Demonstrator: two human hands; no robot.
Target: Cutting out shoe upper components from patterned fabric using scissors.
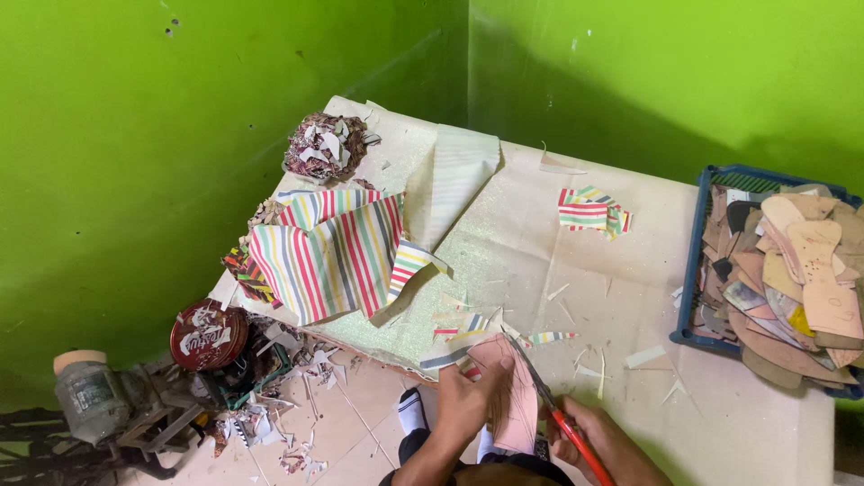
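Left hand [463, 400] gripping pink sole-shaped cutout [515, 396], right hand [589, 432] round red-handled scissors [553, 405].

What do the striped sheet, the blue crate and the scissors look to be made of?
Striped sheet: probably thin fabric-faced or paper-backed material, matt; it folds and curls, showing a pale back.
Blue crate: likely moulded plastic, with a smooth rim and slotted wall.
Scissors: grey metal blades, red handles that seem plastic, held in the right hand.
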